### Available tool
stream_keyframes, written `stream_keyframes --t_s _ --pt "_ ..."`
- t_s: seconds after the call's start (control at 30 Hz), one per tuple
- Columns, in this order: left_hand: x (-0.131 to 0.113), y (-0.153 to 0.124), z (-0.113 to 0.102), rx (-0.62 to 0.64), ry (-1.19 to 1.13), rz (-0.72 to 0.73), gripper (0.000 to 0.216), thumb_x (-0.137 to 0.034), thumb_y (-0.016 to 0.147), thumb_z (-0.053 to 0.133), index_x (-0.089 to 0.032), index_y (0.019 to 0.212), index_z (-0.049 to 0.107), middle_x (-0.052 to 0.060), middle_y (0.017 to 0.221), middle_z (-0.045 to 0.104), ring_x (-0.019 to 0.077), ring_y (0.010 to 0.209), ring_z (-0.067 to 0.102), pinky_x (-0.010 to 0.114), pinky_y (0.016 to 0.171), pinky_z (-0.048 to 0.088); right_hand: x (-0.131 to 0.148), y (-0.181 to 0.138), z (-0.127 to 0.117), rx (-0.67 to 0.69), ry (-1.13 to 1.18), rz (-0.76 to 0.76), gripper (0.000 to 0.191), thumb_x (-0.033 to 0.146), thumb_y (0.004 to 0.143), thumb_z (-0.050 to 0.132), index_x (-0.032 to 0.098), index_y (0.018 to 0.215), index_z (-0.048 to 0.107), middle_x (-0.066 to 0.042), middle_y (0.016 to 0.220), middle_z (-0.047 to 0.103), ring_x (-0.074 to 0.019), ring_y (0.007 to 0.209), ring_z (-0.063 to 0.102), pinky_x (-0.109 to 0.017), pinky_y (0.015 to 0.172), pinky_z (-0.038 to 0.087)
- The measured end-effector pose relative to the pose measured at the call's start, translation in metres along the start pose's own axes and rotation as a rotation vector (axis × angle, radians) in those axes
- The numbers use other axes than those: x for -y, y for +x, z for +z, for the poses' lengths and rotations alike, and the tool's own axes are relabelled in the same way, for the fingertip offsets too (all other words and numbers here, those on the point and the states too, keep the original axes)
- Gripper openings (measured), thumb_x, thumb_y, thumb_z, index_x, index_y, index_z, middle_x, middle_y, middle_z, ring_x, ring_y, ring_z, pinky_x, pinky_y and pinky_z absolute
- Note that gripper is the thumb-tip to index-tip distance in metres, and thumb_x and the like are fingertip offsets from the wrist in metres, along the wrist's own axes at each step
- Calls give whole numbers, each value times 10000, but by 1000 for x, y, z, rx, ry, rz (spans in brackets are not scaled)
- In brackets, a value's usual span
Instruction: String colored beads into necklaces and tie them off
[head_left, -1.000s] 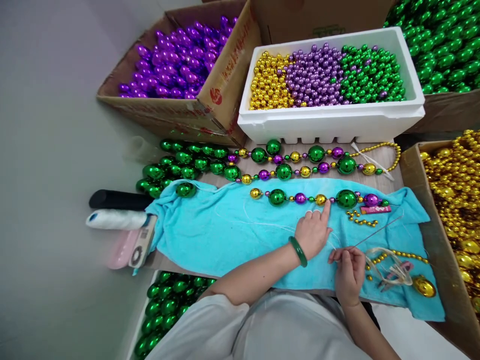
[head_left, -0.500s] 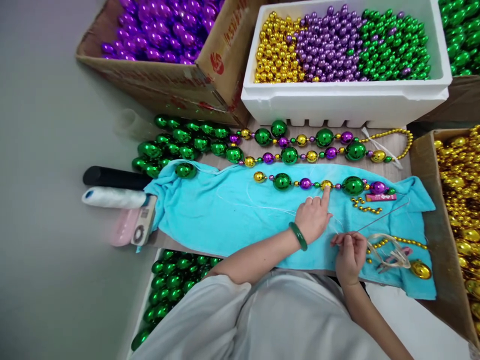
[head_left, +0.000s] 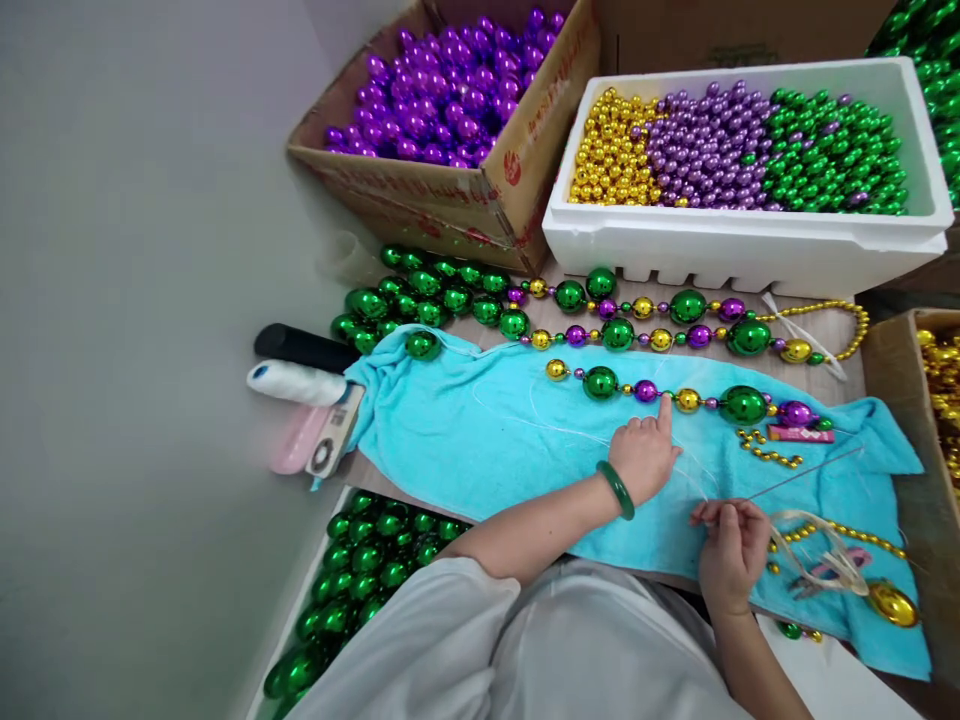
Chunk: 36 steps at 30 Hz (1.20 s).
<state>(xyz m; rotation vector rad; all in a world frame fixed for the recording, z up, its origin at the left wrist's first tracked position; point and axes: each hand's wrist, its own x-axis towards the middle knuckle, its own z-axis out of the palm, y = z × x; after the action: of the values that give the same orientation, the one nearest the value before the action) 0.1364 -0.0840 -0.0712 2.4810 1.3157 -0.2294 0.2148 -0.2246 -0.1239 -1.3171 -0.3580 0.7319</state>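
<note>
My left hand [head_left: 643, 452], a green bangle on its wrist, stretches its index finger to a small green bead [head_left: 667, 398] in the row of beads on the towel; its other fingers are curled and hold nothing. That row mixes gold, purple and green beads, such as a large green bead [head_left: 743, 405] on the right. My right hand [head_left: 733, 555] is closed in a pinch on a long thin needle [head_left: 806, 473] that points up and right. Fine white thread [head_left: 570, 428] loops over the turquoise towel [head_left: 465, 440].
Behind lie two bead strands [head_left: 619, 334] and a white foam box [head_left: 742, 235] of small beads. A carton [head_left: 420, 200] of purple beads stands back left, another carton [head_left: 911, 440] at right. Pliers [head_left: 825, 575], a gold bead [head_left: 892, 603] and a thread spool [head_left: 296, 383] lie around.
The view has shifted, so everything sits further right and lower. My left index finger has moved left along the row, from a gold bead to the small green one. My right hand keeps the needle.
</note>
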Motion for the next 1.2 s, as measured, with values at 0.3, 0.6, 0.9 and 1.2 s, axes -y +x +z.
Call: stream_keyframes --t_s 0.3,0.6,0.9,1.2 --pt "2 2 4 -4 -4 15 869 -425 915 565 -131 1544 43 112 978 653 249 949 615 306 700 468 2 1 2 -7 -50 -15 194 348 892 603 210 913 467 52 668 545 -126 605 565 -286 560 475" --pt "8 -4 -3 -36 -22 -13 927 -433 903 581 -115 1541 -11 97 944 665 245 923 625 306 708 468 2 1 2 2 -74 -24 194 344 893 604 207 920 469 51 672 550 -123 604 573 -283 563 489" --pt "24 -3 -9 -30 -62 -82 878 -451 914 543 -55 1527 55 122 990 682 252 922 634 318 714 479 0 0 -1 15 -77 -29 178 328 895 609 202 907 484 47 679 557 -128 612 582 -285 565 491" --pt "36 -4 3 -12 -69 -128 843 -462 908 551 -48 1517 141 124 959 684 250 915 639 318 699 481 0 -1 -1 16 -132 -54 209 355 884 621 203 908 480 48 674 557 -134 603 584 -302 576 492"
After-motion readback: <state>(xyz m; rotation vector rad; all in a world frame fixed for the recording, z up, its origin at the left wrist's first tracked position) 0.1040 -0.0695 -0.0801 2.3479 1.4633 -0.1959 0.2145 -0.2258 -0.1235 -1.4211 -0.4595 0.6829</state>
